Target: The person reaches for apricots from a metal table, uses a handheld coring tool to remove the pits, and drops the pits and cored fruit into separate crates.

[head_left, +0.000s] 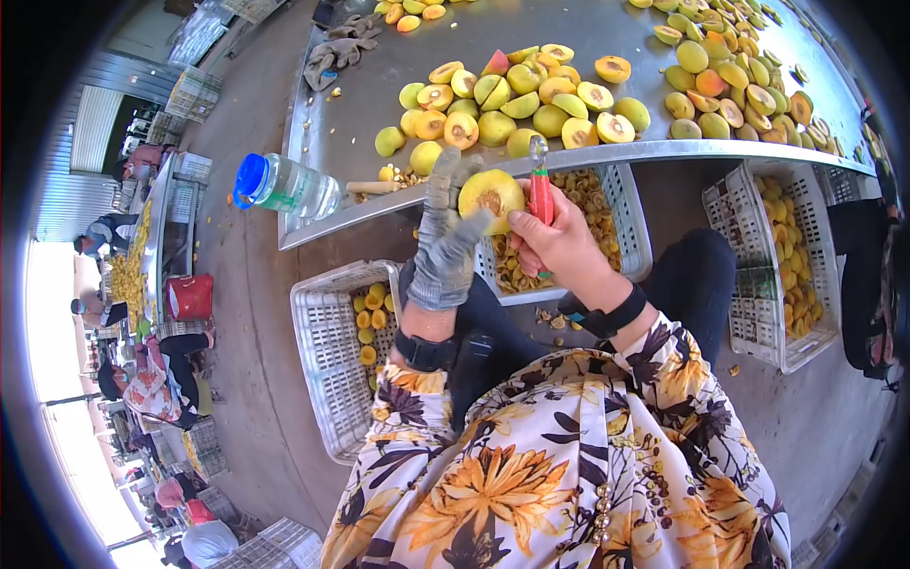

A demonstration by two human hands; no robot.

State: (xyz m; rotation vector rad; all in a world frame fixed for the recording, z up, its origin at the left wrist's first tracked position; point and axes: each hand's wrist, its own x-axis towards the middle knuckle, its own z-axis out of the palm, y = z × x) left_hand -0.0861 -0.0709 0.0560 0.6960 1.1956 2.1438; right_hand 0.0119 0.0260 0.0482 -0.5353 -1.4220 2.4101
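My left hand [444, 248], in a grey work glove, holds a halved yellow fruit [492, 197] with its cut face and brown centre showing. My bare right hand [557, 232] is wrapped round the red handle of a small tool [541, 194], whose metal tip points up toward the table edge. The right thumb is beside the fruit. Just beyond both hands, a pile of whole and halved fruit [495, 128] lies on the metal table [569, 165]. Below the hands stands a white crate [637, 228] of cut pieces.
A clear bottle with a blue cap [289, 187] lies at the table's left corner, near a wooden handle [373, 188]. Grey gloves [338, 52] rest farther back. Crates with fruit stand at the left [318, 379] and right [758, 313]. Several people are at the far left.
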